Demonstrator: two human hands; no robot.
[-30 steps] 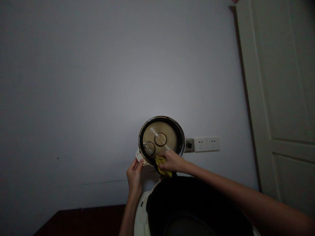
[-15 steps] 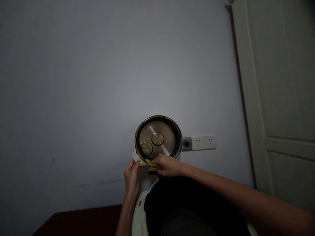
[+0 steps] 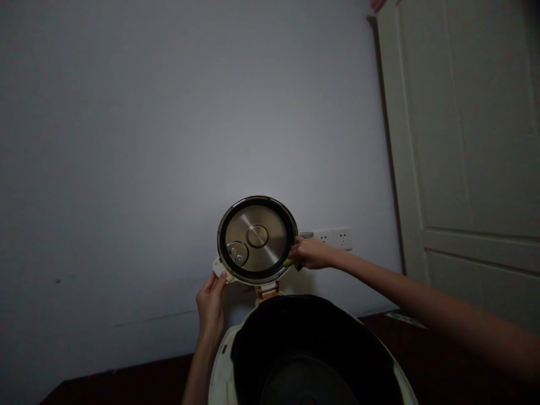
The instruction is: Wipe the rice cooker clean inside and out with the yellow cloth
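A white rice cooker [image 3: 221, 374] with a dark inner pot [image 3: 312, 354] stands open in front of me. Its round lid [image 3: 255, 239] is raised, with the steel inner plate facing me. My left hand [image 3: 210, 301] pinches the lid's white lower-left edge. My right hand [image 3: 310, 253] is closed on a yellow cloth [image 3: 288, 262], pressed against the lid's right rim.
A dark wooden table [image 3: 126, 385] carries the cooker. Behind is a plain grey wall with a white socket strip [image 3: 335, 237]. A pale door [image 3: 464, 140] fills the right side.
My right hand has slid the yellow cloth from the lid's bottom edge round to its right rim. The camera view shifted right; my left hand keeps its hold.
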